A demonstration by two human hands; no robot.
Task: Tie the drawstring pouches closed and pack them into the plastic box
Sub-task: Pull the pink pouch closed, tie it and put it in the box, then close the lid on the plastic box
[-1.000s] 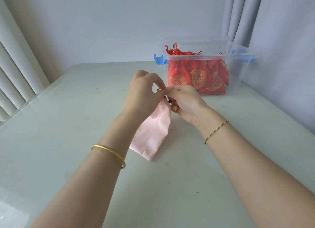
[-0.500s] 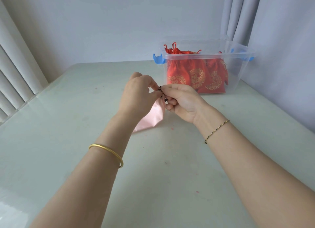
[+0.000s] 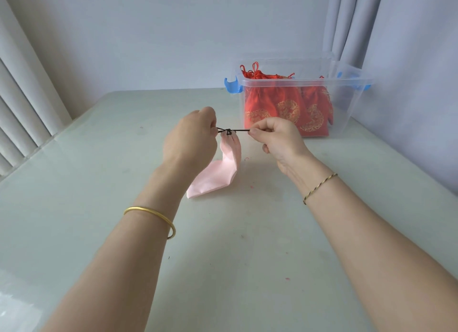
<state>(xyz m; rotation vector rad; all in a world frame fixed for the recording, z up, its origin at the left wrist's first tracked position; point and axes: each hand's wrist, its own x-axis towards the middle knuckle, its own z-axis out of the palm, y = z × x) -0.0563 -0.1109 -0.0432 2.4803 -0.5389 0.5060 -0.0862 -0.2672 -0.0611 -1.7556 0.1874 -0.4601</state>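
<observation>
Pink satin pouch [image 3: 224, 168] dangling off its black drawstring [image 3: 231, 131], left hand [image 3: 189, 143] and right hand [image 3: 277, 139] each pinching an end, pulled taut.

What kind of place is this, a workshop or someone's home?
Likely a room in a home: pale curtains on the right, vertical blinds on the left, and a glossy table with one plastic box of red pouches.
</observation>
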